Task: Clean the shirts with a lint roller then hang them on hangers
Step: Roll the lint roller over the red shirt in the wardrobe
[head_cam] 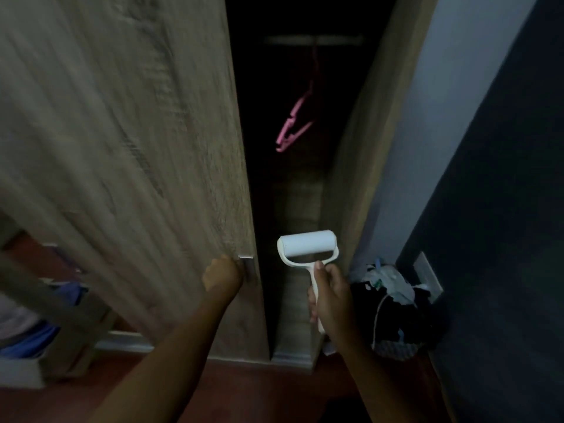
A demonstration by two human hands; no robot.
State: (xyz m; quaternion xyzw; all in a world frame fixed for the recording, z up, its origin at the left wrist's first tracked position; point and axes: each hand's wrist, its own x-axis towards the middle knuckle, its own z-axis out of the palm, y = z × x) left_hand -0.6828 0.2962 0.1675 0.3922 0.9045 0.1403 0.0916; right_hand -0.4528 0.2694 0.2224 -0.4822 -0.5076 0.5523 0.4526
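Wardrobe door (128, 154) in hand at its small metal handle (247, 267), left hand (222, 276) curled against that handle with fingers hidden behind the knuckles, so a pull grip seems likely but the exact closure cannot be told. The door is blurred, which suggests it is swinging. Step in hand, as judged: open the wardrobe to reach a hanger. To do it well, keep the pull low and level at the handle, swing the door clear to the left of the grip, and keep the roller out of the gap. Right hand (331, 296) is wrapped firmly round the white handle of the lint roller (308, 247), thumb laid up the neck, roller head upright just above the fist and just right of the door edge. Left forearm runs up from bottom centre, wrist straight; right forearm rises beside it, wrist slightly cocked back. Pink hangers (293, 123) hang from a dim rail (314, 39), well above and beyond both grips, inside the dark opening. No shirt is plainly visible; a heap of dark clothes (393, 303) sits just right of the right hand, low against the wall (451, 102).
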